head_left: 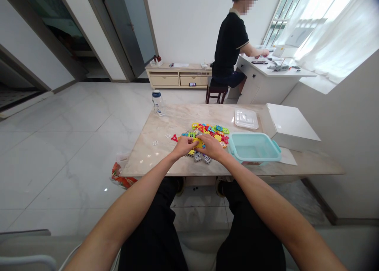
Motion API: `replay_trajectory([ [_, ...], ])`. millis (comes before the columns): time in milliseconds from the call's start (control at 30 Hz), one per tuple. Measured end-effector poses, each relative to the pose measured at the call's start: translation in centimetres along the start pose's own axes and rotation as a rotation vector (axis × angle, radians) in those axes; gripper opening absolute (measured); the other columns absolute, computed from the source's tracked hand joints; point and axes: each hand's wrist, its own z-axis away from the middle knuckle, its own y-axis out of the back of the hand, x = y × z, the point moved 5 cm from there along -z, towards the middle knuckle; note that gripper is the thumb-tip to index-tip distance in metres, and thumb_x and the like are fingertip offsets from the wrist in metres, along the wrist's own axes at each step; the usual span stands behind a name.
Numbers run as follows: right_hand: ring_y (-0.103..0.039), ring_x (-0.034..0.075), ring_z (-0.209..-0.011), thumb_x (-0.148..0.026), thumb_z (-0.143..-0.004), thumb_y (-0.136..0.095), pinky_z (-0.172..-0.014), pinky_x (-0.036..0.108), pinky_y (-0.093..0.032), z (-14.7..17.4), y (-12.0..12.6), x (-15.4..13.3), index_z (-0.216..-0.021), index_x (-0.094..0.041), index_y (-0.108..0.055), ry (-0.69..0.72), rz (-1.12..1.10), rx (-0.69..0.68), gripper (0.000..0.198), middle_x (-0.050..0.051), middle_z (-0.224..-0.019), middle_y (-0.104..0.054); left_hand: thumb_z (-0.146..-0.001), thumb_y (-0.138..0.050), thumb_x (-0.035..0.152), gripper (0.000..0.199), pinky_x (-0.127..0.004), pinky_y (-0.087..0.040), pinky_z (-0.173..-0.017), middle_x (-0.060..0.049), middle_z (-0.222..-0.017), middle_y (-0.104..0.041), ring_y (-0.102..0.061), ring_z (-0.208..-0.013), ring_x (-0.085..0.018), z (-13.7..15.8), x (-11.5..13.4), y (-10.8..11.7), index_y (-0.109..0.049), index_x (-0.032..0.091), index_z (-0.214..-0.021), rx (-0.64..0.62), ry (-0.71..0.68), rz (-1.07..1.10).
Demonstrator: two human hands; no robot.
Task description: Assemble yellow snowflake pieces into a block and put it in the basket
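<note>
A: Quick Q: where's the yellow pc (199, 143) rel. to the teal tub (255, 159)?
B: L of the tub, up at the multicolored pile (218, 137). Can't tell if it's 1 pc or several joined.
A: Grips?
B: L grip (184, 145) nearly closed, thumb + fingers pinching the yellow pc's L side. R grip (211, 148) same deal on the R side, i.e. the side nearer the tub. Exact fingertip contact's too small to tell.
A: Other stuff on the desk (148, 160)?
B: Gray window pcs (207, 159) L of the tub, toward the wearer. Red triangle pc (174, 138) farther L of it. Clear lid (246, 118) just behind the tub, white box (291, 121) behind + R, bottle (158, 102) well back L.
A: Anyone else?
B: Yep, person in blk shirt (229, 42), seated well behind the tub.
</note>
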Motion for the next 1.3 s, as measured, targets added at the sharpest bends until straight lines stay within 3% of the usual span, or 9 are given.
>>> replay_trajectory([
  [300,-0.067,0.028,-0.116,-0.043,-0.095,-0.081,-0.103,0.040,-0.051,-0.1,-0.1,0.0,-0.121,-0.021,-0.072,0.024,-0.012,0.010,0.035,0.011,-0.116,-0.075,-0.087,-0.066,0.059,0.048,-0.023,-0.031,-0.054,0.000,-0.061,-0.058,-0.050,-0.061,-0.013,0.2,0.3,0.3,-0.062,0.017,-0.063,0.021,0.006,-0.005],
  [600,-0.065,0.030,-0.119,-0.034,-0.091,-0.084,-0.107,0.043,-0.051,-0.3,-0.4,0.0,-0.121,-0.019,-0.070,-0.007,0.053,-0.028,0.036,0.012,-0.120,-0.074,-0.081,-0.070,0.060,0.046,-0.025,-0.037,-0.054,0.000,-0.062,-0.061,-0.055,-0.059,-0.015,-0.3,-1.0,0.4,-0.065,0.017,-0.067,0.054,0.037,0.044],
  [800,-0.065,0.031,-0.118,-0.036,-0.091,-0.083,-0.106,0.042,-0.052,-1.3,-1.1,-0.5,-0.115,-0.016,-0.069,-0.027,0.121,-0.081,0.034,0.014,-0.116,-0.074,-0.079,-0.072,0.063,0.048,-0.025,-0.038,-0.054,-0.001,-0.060,-0.061,-0.057,-0.060,-0.016,0.2,-1.6,1.3,-0.063,0.018,-0.064,0.100,0.076,0.072],
  [1033,-0.065,0.032,-0.122,-0.032,-0.097,-0.074,-0.108,0.043,-0.052,-1.8,-1.2,-1.9,-0.125,-0.014,-0.067,-0.057,0.109,-0.053,0.034,0.018,-0.121,-0.073,-0.078,-0.074,0.063,0.049,-0.025,-0.037,-0.055,0.001,-0.059,-0.058,-0.052,-0.057,-0.013,0.1,-1.3,2.5,-0.061,0.018,-0.063,0.126,0.108,0.104],
  [1200,-0.067,0.032,-0.123,-0.033,-0.099,-0.073,-0.110,0.044,-0.051,-1.8,-0.5,-1.2,-0.130,-0.015,-0.065,-0.089,0.066,0.007,0.037,0.018,-0.125,-0.074,-0.083,-0.070,0.065,0.051,-0.026,-0.032,-0.057,0.001,-0.059,-0.057,-0.050,-0.057,-0.014,-0.4,-0.4,2.5,-0.059,0.019,-0.063,0.127,0.072,0.023],
  [1300,-0.067,0.030,-0.125,-0.022,-0.096,-0.073,-0.112,0.044,-0.051,-1.8,-0.4,-0.2,-0.135,-0.014,-0.064,-0.139,-0.039,0.029,0.040,0.017,-0.131,-0.074,-0.088,-0.070,0.058,0.046,-0.028,-0.030,-0.060,-0.002,-0.062,-0.062,-0.053,-0.060,-0.016,-0.1,1.0,2.7,-0.061,0.020,-0.065,0.232,-0.018,-0.231],
])
